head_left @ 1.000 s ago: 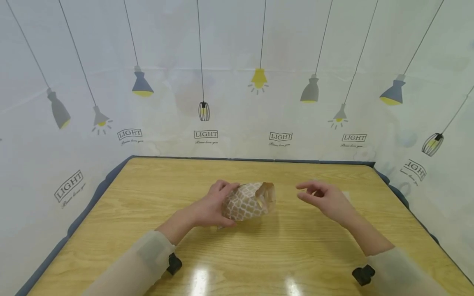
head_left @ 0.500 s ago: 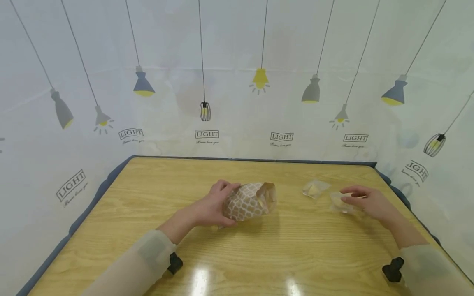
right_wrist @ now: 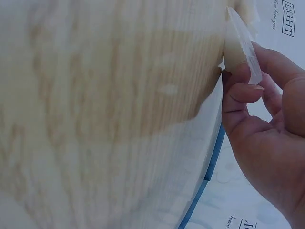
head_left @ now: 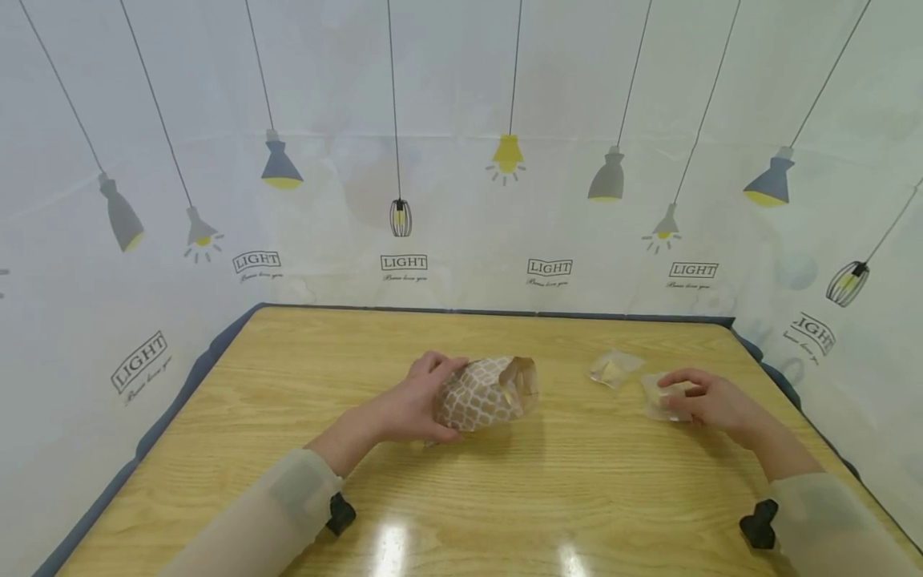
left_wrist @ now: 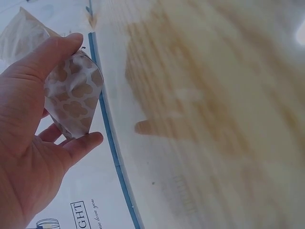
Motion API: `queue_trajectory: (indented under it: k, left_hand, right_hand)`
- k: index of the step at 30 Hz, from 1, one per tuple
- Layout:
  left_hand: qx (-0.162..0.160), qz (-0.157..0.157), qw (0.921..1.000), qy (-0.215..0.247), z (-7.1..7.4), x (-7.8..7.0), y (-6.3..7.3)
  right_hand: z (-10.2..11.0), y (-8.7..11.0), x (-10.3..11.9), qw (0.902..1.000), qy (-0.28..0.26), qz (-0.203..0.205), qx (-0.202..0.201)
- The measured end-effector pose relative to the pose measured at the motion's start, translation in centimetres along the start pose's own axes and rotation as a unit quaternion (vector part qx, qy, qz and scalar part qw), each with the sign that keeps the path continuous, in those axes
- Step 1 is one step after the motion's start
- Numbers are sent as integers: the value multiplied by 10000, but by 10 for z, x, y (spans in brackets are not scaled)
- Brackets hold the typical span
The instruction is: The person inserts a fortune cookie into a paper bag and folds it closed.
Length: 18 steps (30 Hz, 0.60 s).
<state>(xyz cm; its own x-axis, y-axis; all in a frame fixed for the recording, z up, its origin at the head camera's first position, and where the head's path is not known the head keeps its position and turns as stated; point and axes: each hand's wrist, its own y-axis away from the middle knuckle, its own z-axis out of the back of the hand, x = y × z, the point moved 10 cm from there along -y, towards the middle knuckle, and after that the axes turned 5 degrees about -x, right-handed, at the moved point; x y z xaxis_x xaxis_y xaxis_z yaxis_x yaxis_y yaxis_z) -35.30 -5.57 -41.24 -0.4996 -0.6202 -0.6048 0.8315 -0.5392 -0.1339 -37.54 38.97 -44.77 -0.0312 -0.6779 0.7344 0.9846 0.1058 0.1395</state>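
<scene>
Gripping a brown paper bag [head_left: 476, 397] with a white lattice print by means of the left hand [head_left: 397, 407], at the centre of the head view, with fingers on the upper edge and thumb on the lower. Tilted onto its side, with the crumpled mouth open toward the right of the frame; impossible to tell whether touching the bench [head_left: 577, 473] or just above it. Pinching a small translucent packet [head_left: 654, 398] between bent fingers and thumb of the right hand [head_left: 724, 406], right of centre in the same view; seen nearly edge-on at the upper right of the right wrist view. Including also, just to the upper left of that packet and apart from the bag, a second packet [head_left: 613, 370], clear and crinkled, with pale yellow contents, lying on the wood-grained surface. Showing pale sleeves [head_left: 252, 517] at lower left and lower right, with a black device [head_left: 340, 514] at each wrist. Bounded behind by a white backdrop [head_left: 461, 96] printed with hanging lamps.
</scene>
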Motion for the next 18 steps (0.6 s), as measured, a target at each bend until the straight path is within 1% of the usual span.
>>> queue_trajectory:
  k: [6, 11, 18]
  left_hand:
    - [-3, 62, 10000, 28, -1, 2, 0]
    - [7, 18, 10000, 69, -2, 1, -1]
    - [14, 42, 10000, 85, -2, 1, -2]
  right_hand:
    - [-3, 4, 3, 10000, -30, 52, 59]
    - [-6, 8, 6, 9999, -108, 107, -50]
    - [-4, 14, 10, 9998, -35, 147, -144]
